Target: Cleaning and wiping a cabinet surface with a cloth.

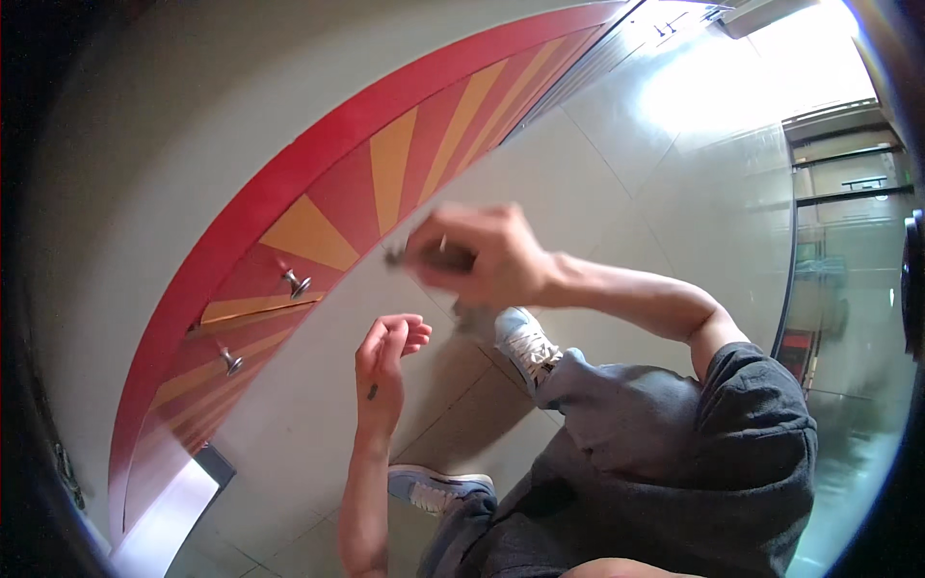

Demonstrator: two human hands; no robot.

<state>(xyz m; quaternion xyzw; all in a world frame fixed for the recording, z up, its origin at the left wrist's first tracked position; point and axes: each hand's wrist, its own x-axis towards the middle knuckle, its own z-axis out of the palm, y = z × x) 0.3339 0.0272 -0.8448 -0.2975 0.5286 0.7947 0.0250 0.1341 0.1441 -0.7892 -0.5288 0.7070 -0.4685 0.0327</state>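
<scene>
I see R hand (506, 255) wrapped round blurred dark thing (447, 257), prob. for control; L hand (382, 371) half-curled, looks empty.

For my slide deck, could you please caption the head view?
Beside a striped panel with metal knobs, the blurred right hand grips a dark object while the left hand holds nothing visible.

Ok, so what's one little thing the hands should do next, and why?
Perhaps bring the left hand up to steady the dark thing: the right hand seems to grip it alone, too blurred to identify, while the left hand is close by and seems to hold nothing.
</scene>
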